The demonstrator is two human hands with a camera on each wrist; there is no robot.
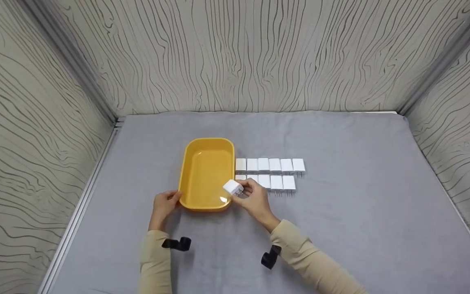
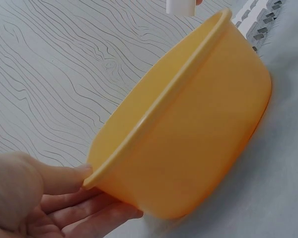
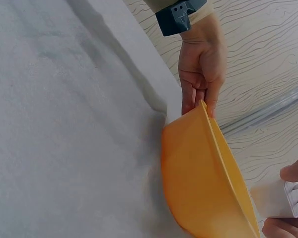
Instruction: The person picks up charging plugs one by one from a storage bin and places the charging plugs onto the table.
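A yellow plastic basin (image 1: pixel 206 175) with rounded corners stands on the grey cloth. My left hand (image 1: pixel 165 206) pinches its rim at the near left corner, thumb on top and fingers under the lip in the left wrist view. Between thumb and fingers, my right hand (image 1: pixel 256 201) holds a white plug adapter (image 1: pixel 232 187) over the basin's right rim. Metal prongs stick out of the adapter (image 3: pixel 280 199) in the right wrist view. Just right of the basin lie two rows of similar white plug adapters (image 1: pixel 275 164), prongs toward me; the right hand partly hides the nearer row.
Grey cloth (image 1: pixel 361 204) covers the table. Wood-grain patterned panels (image 1: pixel 235 57) close it in at the back and both sides, with metal rails (image 1: pixel 78 208) along the edges. A black wrist camera (image 1: pixel 271 257) sits on each sleeve.
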